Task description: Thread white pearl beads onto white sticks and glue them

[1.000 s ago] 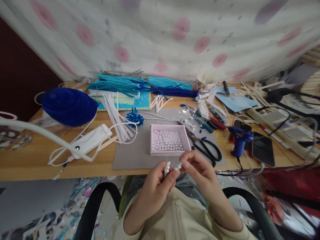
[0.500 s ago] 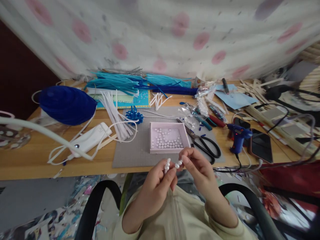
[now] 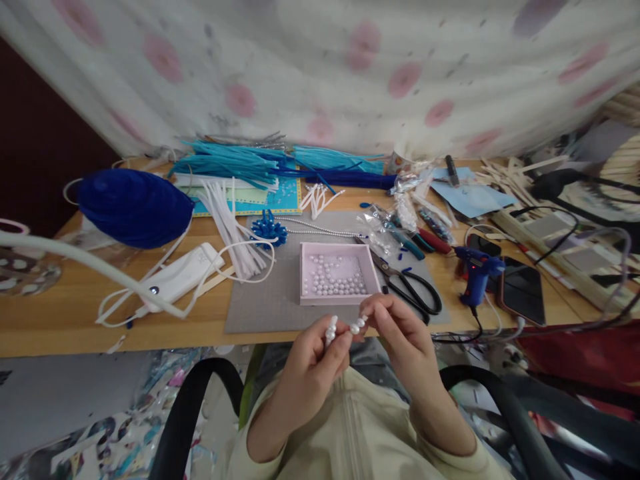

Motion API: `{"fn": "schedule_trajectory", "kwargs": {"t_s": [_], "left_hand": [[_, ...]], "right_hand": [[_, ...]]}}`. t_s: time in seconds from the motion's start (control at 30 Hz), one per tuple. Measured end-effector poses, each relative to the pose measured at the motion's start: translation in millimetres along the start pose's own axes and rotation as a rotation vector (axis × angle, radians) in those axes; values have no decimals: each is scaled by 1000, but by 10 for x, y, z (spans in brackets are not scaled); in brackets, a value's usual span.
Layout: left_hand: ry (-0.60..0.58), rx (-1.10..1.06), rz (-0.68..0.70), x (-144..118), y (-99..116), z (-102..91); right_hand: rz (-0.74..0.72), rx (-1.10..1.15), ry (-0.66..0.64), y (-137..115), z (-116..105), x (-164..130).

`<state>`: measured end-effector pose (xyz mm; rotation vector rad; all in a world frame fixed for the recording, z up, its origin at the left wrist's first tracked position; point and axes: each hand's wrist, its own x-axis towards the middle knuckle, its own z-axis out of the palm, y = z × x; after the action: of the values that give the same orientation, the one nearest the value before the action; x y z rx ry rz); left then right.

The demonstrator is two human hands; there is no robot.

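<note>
Just in front of the table edge, my left hand is closed around a short string of white pearl beads, part of which sticks up between the fingers. My right hand pinches the other end of the string, beside more pearl beads between the two hands. What threads the beads is too small to make out. Beyond the hands stands an open pale pink box with many loose pearl beads in it.
A grey mat lies under the box. Black-handled scissors, a blue glue gun and a phone are on the right. To the left are white pipe cleaners, a white device and a blue bundle.
My right fingers have shifted slightly at the end of the bead string, and a white tip now shows there. The left hand has tilted a little, still holding the beads.
</note>
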<state>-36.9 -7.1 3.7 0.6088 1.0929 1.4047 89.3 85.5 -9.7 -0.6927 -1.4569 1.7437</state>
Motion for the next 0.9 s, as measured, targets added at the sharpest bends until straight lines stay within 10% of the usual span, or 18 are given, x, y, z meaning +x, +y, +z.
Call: {"fn": "schedule_trajectory", "kwargs": {"t_s": [0.9], "left_hand": [[-154, 230, -234, -30, -22, 40]], "right_hand": [[26, -146, -41, -38, 29, 2]]}}
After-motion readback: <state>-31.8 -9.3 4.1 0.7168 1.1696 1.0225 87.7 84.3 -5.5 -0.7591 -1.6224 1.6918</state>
